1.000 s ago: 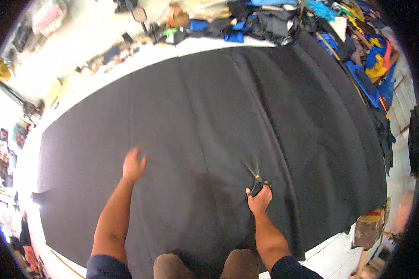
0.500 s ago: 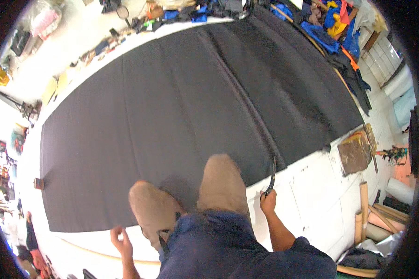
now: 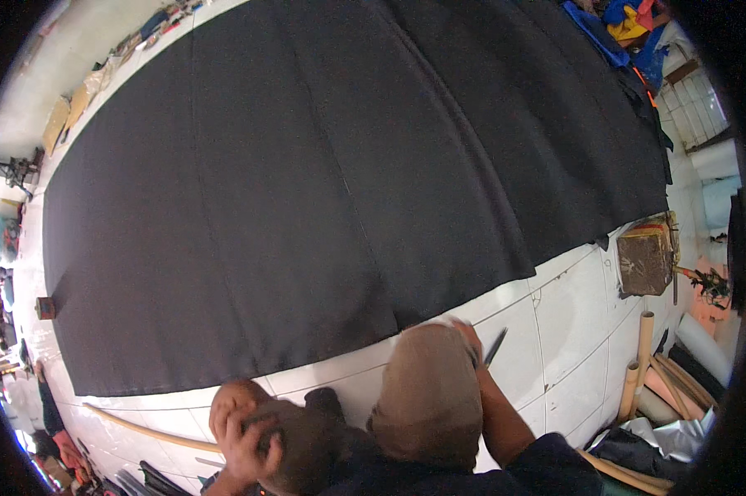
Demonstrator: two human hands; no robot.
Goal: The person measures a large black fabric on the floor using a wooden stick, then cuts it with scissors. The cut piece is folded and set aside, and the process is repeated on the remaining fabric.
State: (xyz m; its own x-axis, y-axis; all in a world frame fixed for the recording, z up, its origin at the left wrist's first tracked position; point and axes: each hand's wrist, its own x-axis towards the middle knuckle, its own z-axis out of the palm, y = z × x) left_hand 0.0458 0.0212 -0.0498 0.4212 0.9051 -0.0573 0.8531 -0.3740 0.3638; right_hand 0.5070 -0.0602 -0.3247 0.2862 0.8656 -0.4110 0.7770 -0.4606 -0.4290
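A wide sheet of black cloth (image 3: 290, 190) lies spread over the white tiled floor, with a long raised fold (image 3: 472, 140) running down its right part. My right hand (image 3: 466, 339) is closed on a pair of scissors (image 3: 495, 345) beside my right knee (image 3: 431, 380). The blades point up and right, just off the cloth's near edge; the knee hides the handles in part. My left hand (image 3: 245, 438) rests against my left knee (image 3: 298, 438), fingers apart, with nothing seen in it.
A brown block (image 3: 646, 260) stands by the cloth's right corner, and a small dark block (image 3: 45, 308) sits on its left edge. Cardboard tubes (image 3: 646, 355) and rolls stand at lower right. A thin wooden strip (image 3: 150, 427) lies at lower left. Coloured scraps (image 3: 629, 25) are heaped at upper right.
The view has tilted and moved closer to the cloth. My left hand has gone from the cloth's near edge to my left knee. My right hand has drawn the scissors back off the cloth.
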